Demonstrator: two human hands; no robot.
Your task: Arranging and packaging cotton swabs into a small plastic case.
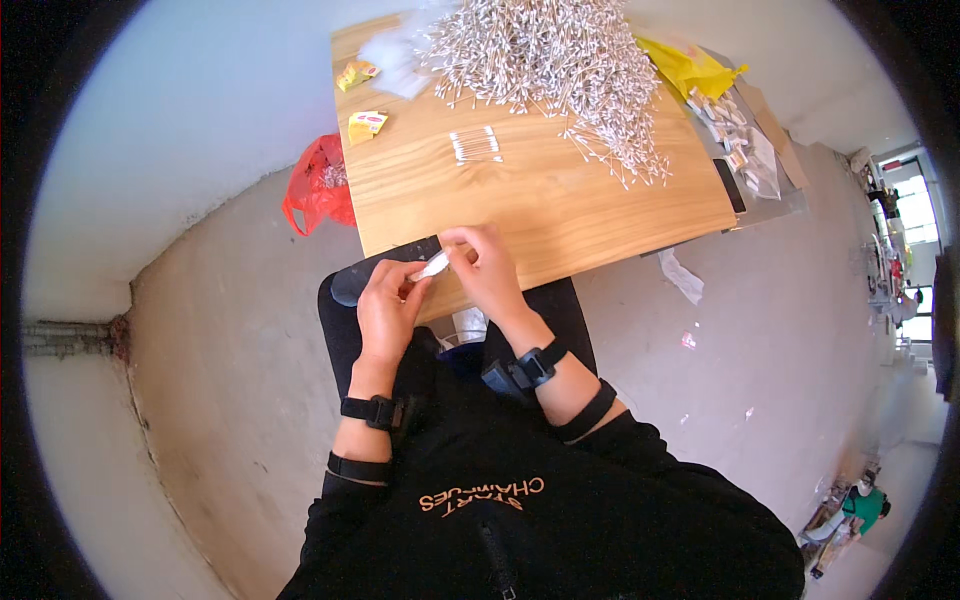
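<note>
Orange lettering (482,496) crosses the black top (430,540); the yellow packets (366,125) at the desk's (580,220) left edge bear print too small to read. Left of the desk, a red bag (318,190) holds whitish bits; a clear bag (762,165) at the right lies by small packs (735,150). Swabs (560,60) are heaped at the far side, with a small row nearer. Over the near edge, left hand (388,305) and right hand (485,268) pinch a white piece (434,265), fingers nearly closed.
</note>
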